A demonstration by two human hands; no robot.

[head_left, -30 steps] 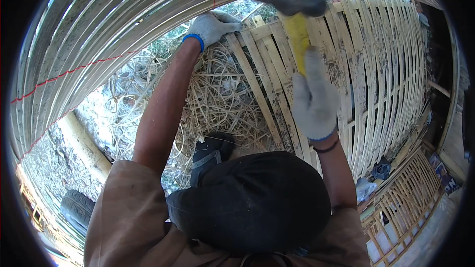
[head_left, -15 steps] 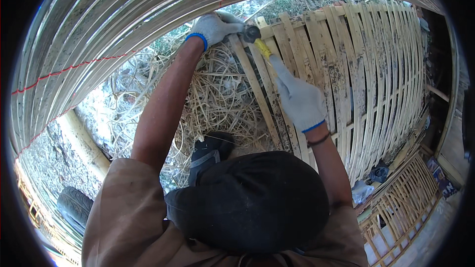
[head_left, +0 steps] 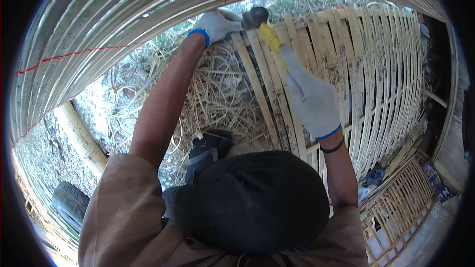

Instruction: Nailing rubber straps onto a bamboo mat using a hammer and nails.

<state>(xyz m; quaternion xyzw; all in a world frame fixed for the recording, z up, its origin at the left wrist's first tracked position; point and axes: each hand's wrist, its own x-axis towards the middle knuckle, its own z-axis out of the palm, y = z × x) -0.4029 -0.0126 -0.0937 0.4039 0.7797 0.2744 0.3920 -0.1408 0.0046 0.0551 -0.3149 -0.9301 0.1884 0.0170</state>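
Observation:
My right hand (head_left: 314,104), in a pale knit glove with a blue cuff, is closed round the yellow handle of a hammer (head_left: 269,37). The hammer's dark head is just above the far left corner of a bamboo slat panel (head_left: 361,64). My left hand (head_left: 216,25), gloved the same way, is at that corner with its fingers drawn together beside the hammer head. What its fingertips pinch is hidden. The end of a bamboo slat (head_left: 252,79) lies right by them.
Curled bamboo shavings (head_left: 217,89) cover the ground left of the panel. A bent slat screen (head_left: 123,15) arches across the far left. A thick bamboo pole (head_left: 79,133) and a tyre (head_left: 71,201) lie at left. Another slatted frame (head_left: 401,193) is at the lower right.
My right hand has shifted a little to the right, and the hammer head has lifted away from the corner of the panel. My left hand has stayed nearly in place.

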